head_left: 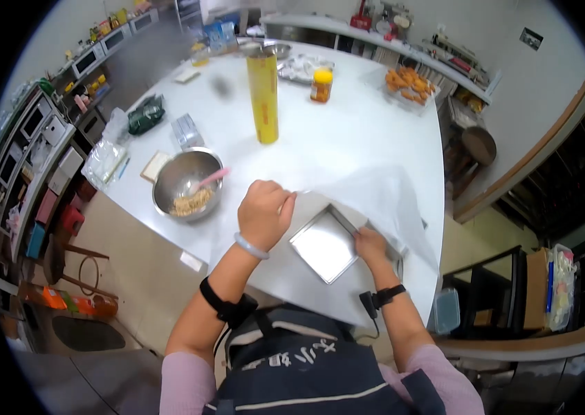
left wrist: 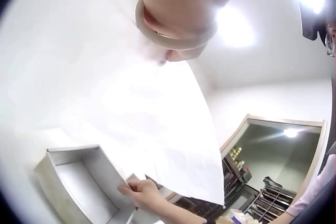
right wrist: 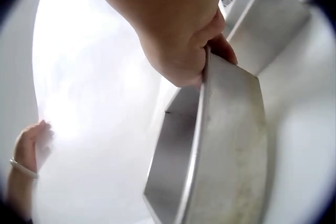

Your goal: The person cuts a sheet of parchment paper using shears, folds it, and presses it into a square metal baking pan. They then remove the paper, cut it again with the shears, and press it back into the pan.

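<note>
My left hand (head_left: 263, 213), with a pale bangle at the wrist, pinches the edge of a large white translucent sheet of baking paper (head_left: 384, 192). The sheet stretches up and across toward the right side of the table. My right hand (head_left: 371, 247) grips the side wall of a square metal baking pan (head_left: 324, 250), thumb inside and fingers outside. In the right wrist view, the pan (right wrist: 231, 140) is tilted, with bare metal walls. A second metal pan (right wrist: 273, 24) lies just beyond it, partly hidden by my hand and the paper in the head view.
A steel bowl (head_left: 161, 190) with a crumbly mix and a pink spatula (head_left: 211, 178) stands left. A yellow roll (head_left: 263, 100) stands upright ahead. Farther back are a yellow-lidded jar (head_left: 321, 88) and a clear box of orange-brown pieces (head_left: 413, 100). The white table (head_left: 361, 138) curves on the right.
</note>
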`<state>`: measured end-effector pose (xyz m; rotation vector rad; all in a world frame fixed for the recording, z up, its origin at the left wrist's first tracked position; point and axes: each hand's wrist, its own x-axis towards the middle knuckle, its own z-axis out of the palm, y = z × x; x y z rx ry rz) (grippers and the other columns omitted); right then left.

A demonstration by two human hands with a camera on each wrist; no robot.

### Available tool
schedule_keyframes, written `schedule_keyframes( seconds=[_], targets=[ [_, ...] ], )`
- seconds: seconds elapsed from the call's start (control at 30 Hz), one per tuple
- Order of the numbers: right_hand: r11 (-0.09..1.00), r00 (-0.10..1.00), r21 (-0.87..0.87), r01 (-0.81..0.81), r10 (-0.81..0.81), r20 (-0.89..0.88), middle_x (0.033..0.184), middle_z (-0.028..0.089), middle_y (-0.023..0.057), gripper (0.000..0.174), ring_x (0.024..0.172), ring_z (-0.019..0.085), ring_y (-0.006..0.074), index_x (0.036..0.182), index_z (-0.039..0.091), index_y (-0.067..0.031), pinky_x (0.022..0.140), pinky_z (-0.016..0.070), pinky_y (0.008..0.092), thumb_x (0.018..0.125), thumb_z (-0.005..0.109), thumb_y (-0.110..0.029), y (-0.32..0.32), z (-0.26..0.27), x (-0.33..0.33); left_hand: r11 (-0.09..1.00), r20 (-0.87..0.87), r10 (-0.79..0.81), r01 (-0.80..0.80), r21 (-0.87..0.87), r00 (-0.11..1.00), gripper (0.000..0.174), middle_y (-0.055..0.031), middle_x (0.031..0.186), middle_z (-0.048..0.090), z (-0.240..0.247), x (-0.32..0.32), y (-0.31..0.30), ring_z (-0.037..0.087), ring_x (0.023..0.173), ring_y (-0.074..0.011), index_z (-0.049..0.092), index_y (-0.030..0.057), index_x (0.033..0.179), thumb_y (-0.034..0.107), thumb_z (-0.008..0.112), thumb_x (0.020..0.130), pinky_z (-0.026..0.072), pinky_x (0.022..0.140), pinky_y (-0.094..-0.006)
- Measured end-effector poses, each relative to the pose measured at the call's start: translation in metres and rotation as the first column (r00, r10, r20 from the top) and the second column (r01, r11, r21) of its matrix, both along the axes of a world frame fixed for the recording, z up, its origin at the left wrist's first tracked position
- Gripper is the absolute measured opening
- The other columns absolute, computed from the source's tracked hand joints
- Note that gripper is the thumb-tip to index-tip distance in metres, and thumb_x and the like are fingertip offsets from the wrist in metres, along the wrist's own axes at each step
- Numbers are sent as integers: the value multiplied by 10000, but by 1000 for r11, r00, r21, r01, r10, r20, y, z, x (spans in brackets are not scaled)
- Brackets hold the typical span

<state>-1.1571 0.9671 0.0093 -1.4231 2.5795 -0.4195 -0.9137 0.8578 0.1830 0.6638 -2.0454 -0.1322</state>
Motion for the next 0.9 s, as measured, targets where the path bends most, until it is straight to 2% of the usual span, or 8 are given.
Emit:
schedule_keyframes(
  seconds=[0.07, 0.1, 0.23, 0.43, 0.53, 0.7, 0.77, 0.9],
  targets=[
    [937, 926, -295, -187, 68, -371, 824, 614, 174, 290, 846, 572, 341, 777, 585, -31, 763, 433, 426, 822, 490, -301, -27, -19, -45, 999, -19, 1, -1, -41, 1000, 124, -60, 634, 555, 22, 5, -13, 518, 679, -242, 597, 58, 617, 109, 643, 720, 422, 585, -348],
    [962, 908, -221, -158, 53, -416, 857, 626, 148, 263, 849, 587, 285, 832, 578, -34, 773, 433, 376, 820, 498, -284, -39, -7, -57, 1000, 11, -27, 27, -4, 1000, 122, -72, 636, 565, 30, 7, -16, 523, 659, -245, 602, 45, 627, 97, 637, 731, 417, 584, -342],
    [992, 948, 125, -37, 74, -309, 883, 617, 149, 252, 865, 582, 279, 859, 572, -33, 782, 433, 372, 818, 503, -271, -61, -10, -93, 996, 59, -90, 89, 26, 994, 138, -91, 628, 577, 61, 12, -21, 528, 609, -244, 601, 17, 634, 88, 635, 748, 412, 572, -329],
    [964, 970, 267, -1, 66, -236, 921, 602, 151, 243, 890, 575, 271, 900, 562, -32, 796, 434, 366, 815, 510, -253, -95, -21, -121, 985, 73, -146, 138, 100, 987, 148, -89, 611, 549, 105, 28, -29, 501, 589, -234, 590, 18, 626, 77, 621, 759, 395, 543, -328],
    [966, 974, 259, 7, 52, -219, 940, 595, 153, 242, 903, 571, 266, 921, 558, -31, 803, 434, 363, 814, 513, -243, -109, -19, -129, 975, 69, -169, 157, 157, 983, 124, -89, 618, 565, 125, 37, -28, 504, 594, -211, 605, 0, 650, 56, 615, 761, 397, 550, -305],
    [977, 983, 212, 17, 22, -183, 972, 583, 154, 247, 924, 565, 259, 955, 550, -29, 815, 435, 358, 812, 520, -228, -115, -16, -138, 933, 52, -330, 317, 169, 943, 64, -81, 658, 573, 151, 49, -18, 519, 633, -210, 620, -2, 691, 28, 621, 748, 411, 586, -295],
    [989, 987, 145, 26, -2, -161, 985, 578, 155, 251, 932, 563, 257, 969, 547, -29, 820, 435, 356, 811, 522, -222, -115, -11, -142, 920, 45, -365, 353, 167, 930, 52, -81, 680, 581, 156, 56, -13, 523, 642, -212, 624, 0, 703, 25, 620, 749, 416, 599, -296],
    [994, 992, -66, 85, -91, -91, 1011, 569, 157, 261, 949, 558, 251, 996, 541, -28, 829, 435, 352, 809, 527, -209, -111, 11, -148, 823, 37, -560, 550, 139, 828, 46, -69, 760, 604, 151, 76, -4, 550, 710, -215, 637, 14, 739, 47, 622, 766, 427, 683, -321]
  ],
)
